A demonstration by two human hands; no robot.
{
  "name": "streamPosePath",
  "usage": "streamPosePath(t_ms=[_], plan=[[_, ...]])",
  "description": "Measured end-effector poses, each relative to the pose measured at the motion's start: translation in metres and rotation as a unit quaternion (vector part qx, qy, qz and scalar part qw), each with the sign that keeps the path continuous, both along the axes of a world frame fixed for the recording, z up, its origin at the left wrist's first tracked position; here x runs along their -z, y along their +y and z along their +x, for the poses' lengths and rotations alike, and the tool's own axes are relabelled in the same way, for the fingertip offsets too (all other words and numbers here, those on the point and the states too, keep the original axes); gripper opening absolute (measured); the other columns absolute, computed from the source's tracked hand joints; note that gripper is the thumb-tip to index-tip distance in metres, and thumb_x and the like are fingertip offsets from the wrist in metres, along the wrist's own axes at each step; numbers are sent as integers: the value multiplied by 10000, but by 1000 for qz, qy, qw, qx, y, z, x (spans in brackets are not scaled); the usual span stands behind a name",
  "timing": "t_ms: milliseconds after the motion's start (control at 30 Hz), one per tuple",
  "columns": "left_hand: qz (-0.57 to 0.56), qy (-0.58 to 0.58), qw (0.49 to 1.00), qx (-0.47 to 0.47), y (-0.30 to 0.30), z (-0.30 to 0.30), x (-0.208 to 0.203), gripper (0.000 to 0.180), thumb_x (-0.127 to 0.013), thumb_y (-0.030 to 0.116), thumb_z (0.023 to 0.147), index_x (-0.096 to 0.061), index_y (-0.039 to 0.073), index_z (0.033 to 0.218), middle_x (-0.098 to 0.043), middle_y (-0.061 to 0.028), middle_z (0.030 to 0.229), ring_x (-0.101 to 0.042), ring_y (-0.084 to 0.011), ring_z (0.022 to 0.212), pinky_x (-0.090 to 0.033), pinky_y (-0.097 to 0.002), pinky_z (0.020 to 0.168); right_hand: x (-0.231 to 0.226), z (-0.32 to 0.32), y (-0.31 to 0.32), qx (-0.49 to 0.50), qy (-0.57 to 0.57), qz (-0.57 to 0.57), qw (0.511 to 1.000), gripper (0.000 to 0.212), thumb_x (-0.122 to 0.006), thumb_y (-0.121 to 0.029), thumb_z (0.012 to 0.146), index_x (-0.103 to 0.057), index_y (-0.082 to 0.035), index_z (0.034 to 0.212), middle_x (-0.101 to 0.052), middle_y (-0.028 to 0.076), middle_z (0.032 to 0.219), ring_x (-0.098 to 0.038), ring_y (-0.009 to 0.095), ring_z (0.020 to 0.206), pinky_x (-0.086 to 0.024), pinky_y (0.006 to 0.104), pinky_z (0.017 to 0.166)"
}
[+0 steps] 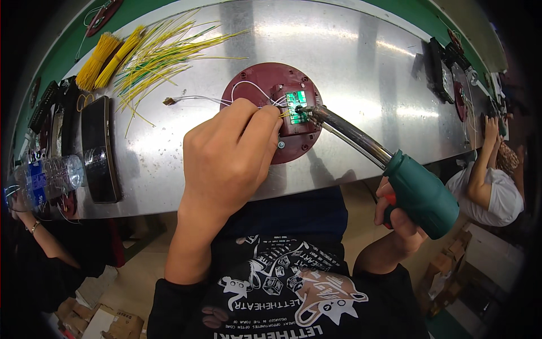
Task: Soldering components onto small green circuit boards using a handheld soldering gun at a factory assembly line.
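A round maroon plastic housing (254,76) lies on the metal bench, with a small green circuit board (294,97) on its raised middle. My left hand (226,150) is over the housing's left part, its fingers pinched on a thin yellow wire (284,114) at the board's edge. My right hand (400,223) grips the handle of a green soldering gun (423,192). The gun's dark barrel slants to the upper left, and its tip is at the board beside the wire; exact contact is hard to make out. White wires (197,98) run left from the housing to a small connector (169,101).
Bundled yellow wires (99,59) and loose yellow and green wires (152,62) lie at the far left. Nearer are a black phone-like slab (99,150) and a clear bottle (62,172). Dark tools (440,70) lie at right. Co-workers sit at both sides; one's arm (480,135) reaches the bench.
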State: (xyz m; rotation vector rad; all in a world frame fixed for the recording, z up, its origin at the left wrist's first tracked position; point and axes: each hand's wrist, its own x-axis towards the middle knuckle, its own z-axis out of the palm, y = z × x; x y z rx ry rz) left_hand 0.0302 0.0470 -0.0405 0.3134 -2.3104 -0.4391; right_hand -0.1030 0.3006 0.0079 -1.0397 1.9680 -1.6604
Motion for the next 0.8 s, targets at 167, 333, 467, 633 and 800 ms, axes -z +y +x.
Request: streamPosePath(t_ms=[167,333,467,633,800], plan=[[-1,5,1000,-1,0,0,-1,140,-742,47,796,-677,42,919,-532,-57,737,-553,-218,550,-433,-350,488,5,-20,9,-59,65,-21,996,550,-609,-363,920,-567,146,1123,-596,217,915,-539,176,449,-393,269,455],[-5,8,1000,3,1,-2,-1,136,-743,41,801,-678,40,921,-542,-59,743,-559,-219,551,-437,-346,488,6,-26,0,30,-3,-118,993,532,-519,-378,974,-511,120,1162,-552,198,1000,-510,161,445,-398,268,419],[-9,-1,1000,3,0,1,-3,136,-747,32,802,-681,35,920,-563,-60,758,-572,-219,562,-445,-341,490,28,-52,-17,33,-90,-165,982,477,-435,-351,1024,-487,95,1184,-517,168,1074,-489,141,474,-410,267,423],[-7,-5,1000,12,2,-2,-6,146,-757,12,789,-684,21,915,-590,-67,771,-583,-226,566,-453,-338,491,38,-67,-31,70,-171,-218,958,414,-389,-299,1050,-500,82,1169,-524,153,1093,-486,116,518,-403,258,426],[-11,-9,1000,16,3,-3,-7,148,-760,1,785,-683,9,912,-602,-76,760,-582,-233,558,-453,-340,489,36,-71,-31,79,-229,-240,940,414,-365,-290,1058,-507,79,1179,-528,143,1091,-466,96,521,-404,250,432]])
